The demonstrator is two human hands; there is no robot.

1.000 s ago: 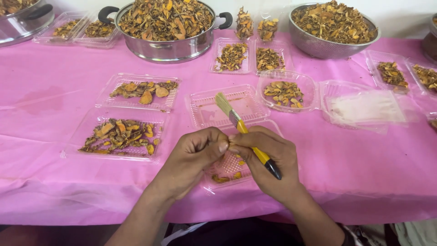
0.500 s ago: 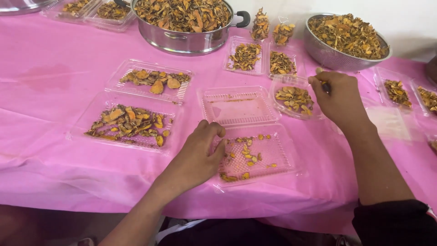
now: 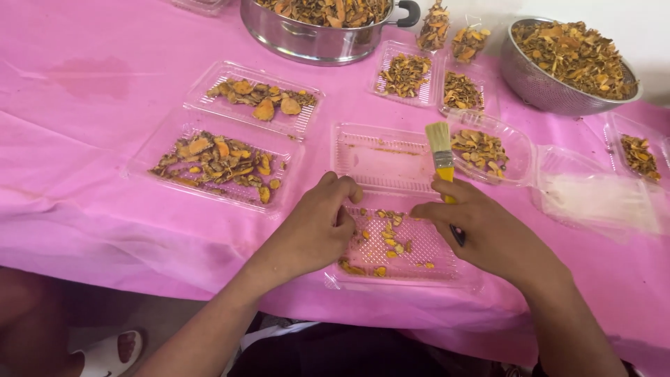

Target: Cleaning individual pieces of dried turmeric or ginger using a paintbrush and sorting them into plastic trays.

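Two hands work over one clear hinged box on the pink tablecloth. The left hand rests with curled fingers on the box's near left edge, pinning it down, while the right hand is closed around one brush with a yellow handle, its pale bristles pointing up and away from the person. The box's near half lies between the two hands and holds a thin scatter of small orange bits; its open lid, just beyond the fingertips, is nearly bare. Left of the left hand sit two filled trays of dried orange and brown slices, the nearer tray just beside the farther tray. Beyond the brush stands one oval tub of the same slices, and farther back two small trays side by side and two little upright bags. One steel pot full of slices stands at the far edge beyond the left hand, and one steel bowl, also heaped, beyond the right hand. To the right of the right hand lies one clear lid, and past it one more tray at the picture's edge.
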